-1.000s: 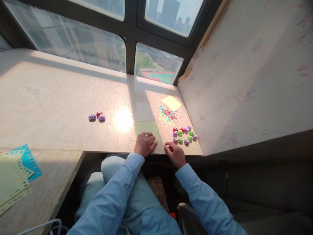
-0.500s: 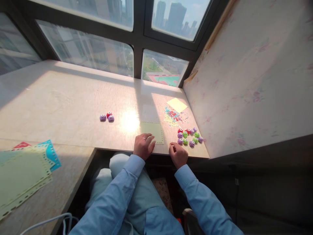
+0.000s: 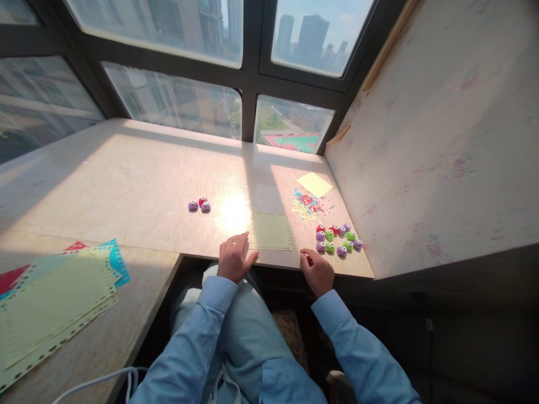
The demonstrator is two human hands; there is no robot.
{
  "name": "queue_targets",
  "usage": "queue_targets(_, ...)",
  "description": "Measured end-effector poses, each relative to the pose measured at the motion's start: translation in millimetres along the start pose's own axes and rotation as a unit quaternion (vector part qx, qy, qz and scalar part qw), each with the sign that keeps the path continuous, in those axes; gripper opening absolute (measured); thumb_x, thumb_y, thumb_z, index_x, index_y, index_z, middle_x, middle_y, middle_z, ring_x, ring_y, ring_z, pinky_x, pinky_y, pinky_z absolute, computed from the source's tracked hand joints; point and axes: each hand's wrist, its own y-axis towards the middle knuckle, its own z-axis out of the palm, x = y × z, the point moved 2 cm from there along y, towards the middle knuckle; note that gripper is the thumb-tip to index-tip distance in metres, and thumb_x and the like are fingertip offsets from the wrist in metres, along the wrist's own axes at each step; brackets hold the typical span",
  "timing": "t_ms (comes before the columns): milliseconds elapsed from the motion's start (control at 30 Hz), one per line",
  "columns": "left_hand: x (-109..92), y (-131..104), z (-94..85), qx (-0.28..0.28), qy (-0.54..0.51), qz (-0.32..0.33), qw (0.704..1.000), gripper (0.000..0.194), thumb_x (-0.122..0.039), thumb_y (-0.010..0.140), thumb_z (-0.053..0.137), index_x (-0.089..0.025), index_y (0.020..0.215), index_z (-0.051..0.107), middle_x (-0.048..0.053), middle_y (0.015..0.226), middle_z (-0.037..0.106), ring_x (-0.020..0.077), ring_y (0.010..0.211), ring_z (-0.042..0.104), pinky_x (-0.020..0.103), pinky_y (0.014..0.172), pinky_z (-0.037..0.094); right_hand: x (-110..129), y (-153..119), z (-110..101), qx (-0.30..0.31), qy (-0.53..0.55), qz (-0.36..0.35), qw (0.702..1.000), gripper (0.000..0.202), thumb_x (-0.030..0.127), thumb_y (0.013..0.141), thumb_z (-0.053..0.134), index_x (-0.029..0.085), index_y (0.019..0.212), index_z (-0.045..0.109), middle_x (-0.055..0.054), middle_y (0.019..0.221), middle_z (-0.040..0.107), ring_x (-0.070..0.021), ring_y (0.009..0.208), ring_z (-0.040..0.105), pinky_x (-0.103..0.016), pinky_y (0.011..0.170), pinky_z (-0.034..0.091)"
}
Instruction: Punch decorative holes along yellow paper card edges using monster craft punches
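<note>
A pale green card (image 3: pixel 270 231) with a dotted border lies flat near the sill's front edge. Beside its left edge rests my left hand (image 3: pixel 234 257), thumb apart from the fingers, holding nothing. My right hand (image 3: pixel 317 271) is at the sill edge right of the card, its fingers curled together; what they hold, if anything, is too small to make out. Just beyond it sit several purple, green and red eye-shaped pieces (image 3: pixel 330 247). Behind them is a scatter of tiny red, blue and yellow bits (image 3: pixel 307 203), with a yellow sheet (image 3: pixel 315 184) behind.
Two purple pieces and a red one (image 3: pixel 202 200) sit left of a bright sun glare. Stacked green, blue and red sheets (image 3: pixel 63 297) lie on the left table. A white cable (image 3: pixel 96 379) runs at the lower left. Windows and a papered wall enclose the sill.
My left hand has moved left off the green card, which now shows whole. My right hand stays curled by the sill edge. The whole view has shifted a little.
</note>
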Motion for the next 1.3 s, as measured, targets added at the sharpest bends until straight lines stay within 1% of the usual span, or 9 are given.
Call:
queue_targets(233,-12.0,-2.8,7.1,0.059,0.0,0.041,0.997,0.044,-0.029,0.08,0.074,-0.019,0.122,0.063,0.01,0.112,0.071,0.0275,0.11,0.061,0.043,0.094,0.044,7.7,-2.3,-5.9,0.103,0.025,0.034,0.994,0.044,0.045,0.086,0.051,0.025,0.121,0.071,-0.002,0.075,0.066,-0.0159,0.071,0.06,-0.026,0.07,0.04)
queue_targets(400,-12.4,-4.5,10.6,0.046,0.006,0.053,0.998,0.03,-0.025,0.083,0.07,-0.02,0.113,0.067,0.009,0.1,0.073,0.0261,0.1,0.064,0.042,0.086,0.047,13.6,-6.9,5.9,0.187,0.24,0.049,0.951,0.064,0.048,0.081,0.055,0.01,0.131,0.062,0.002,0.055,0.055,-0.0112,0.054,0.05,-0.024,0.061,0.041)
queue_targets(633,-10.2,-3.8,11.5,0.001,-0.011,0.093,0.996,0.014,-0.027,0.092,0.059,-0.023,0.091,0.072,0.006,0.09,0.073,0.0219,0.089,0.064,0.037,0.08,0.045,14.9,-21.5,9.8,0.169,0.432,0.166,0.87,0.095,0.051,0.072,0.067,0.006,0.149,0.036,0.006,0.055,0.052,-0.0048,0.038,0.031,-0.018,0.037,0.023)
queue_targets(767,-10.7,-2.6,13.2,0.004,-0.007,0.076,0.997,0.017,-0.029,0.09,0.06,-0.022,0.079,0.07,0.006,0.088,0.072,0.0225,0.086,0.062,0.037,0.077,0.043,16.6,-24.1,3.7,0.169,0.454,0.182,0.856,0.094,0.047,0.072,0.067,0.005,0.149,0.034,0.005,0.058,0.056,-0.0043,0.037,0.033,-0.017,0.035,0.023)
queue_targets(867,-11.0,1.3,16.1,-0.017,-0.029,0.029,0.999,0.021,-0.03,0.092,0.056,-0.02,0.076,0.065,0.006,0.082,0.069,0.0228,0.082,0.059,0.037,0.075,0.044,18.6,-24.3,0.2,0.17,0.461,0.177,0.853,0.09,0.048,0.071,0.068,0.006,0.144,0.04,0.005,0.059,0.057,-0.0036,0.037,0.035,-0.016,0.036,0.024)
queue_targets(967,-9.2,10.3,16.2,-0.12,-0.1,-0.058,0.986,0.026,-0.033,0.093,0.051,-0.02,0.073,0.061,0.007,0.079,0.064,0.0216,0.081,0.058,0.036,0.076,0.047,20.5,-24.6,-0.2,0.17,0.469,0.17,0.85,0.087,0.05,0.069,0.07,0.008,0.14,0.043,0.005,0.061,0.057,-0.0033,0.038,0.036,-0.016,0.036,0.024)
queue_targets(1100,-2.2,26.4,11.6,-0.241,-0.202,-0.219,0.924,0.03,-0.042,0.09,0.052,-0.018,0.074,0.061,0.007,0.081,0.063,0.0184,0.076,0.06,0.031,0.065,0.049,23.5,-22.3,1.4,0.169,0.495,0.168,0.836,0.079,0.048,0.064,0.073,0.008,0.128,0.05,0.002,0.069,0.059,-0.0073,0.049,0.05,-0.016,0.039,0.032)
queue_targets(1200,3.8,37.1,3.4,-0.247,-0.29,-0.31,0.871,0.033,-0.047,0.089,0.052,-0.015,0.083,0.06,0.003,0.07,0.06,0.013,0.055,0.056,0.025,0.051,0.044,26.8,-16.4,1.0,0.161,0.52,0.166,0.822,0.069,0.045,0.062,0.077,0.01,0.118,0.055,-0.002,0.078,0.062,-0.0124,0.068,0.061,-0.018,0.048,0.045)
queue_targets(1300,8.5,44.7,-11.1,-0.251,-0.348,-0.325,0.843,0.035,-0.048,0.087,0.053,-0.014,0.09,0.059,0.0,0.062,0.059,0.0133,0.052,0.058,0.022,0.045,0.04,31.4,-9.9,0.9,0.164,0.532,0.162,0.815,0.063,0.044,0.062,0.079,0.011,0.111,0.058,-0.004,0.084,0.064,-0.0141,0.076,0.063,-0.021,0.056,0.05)
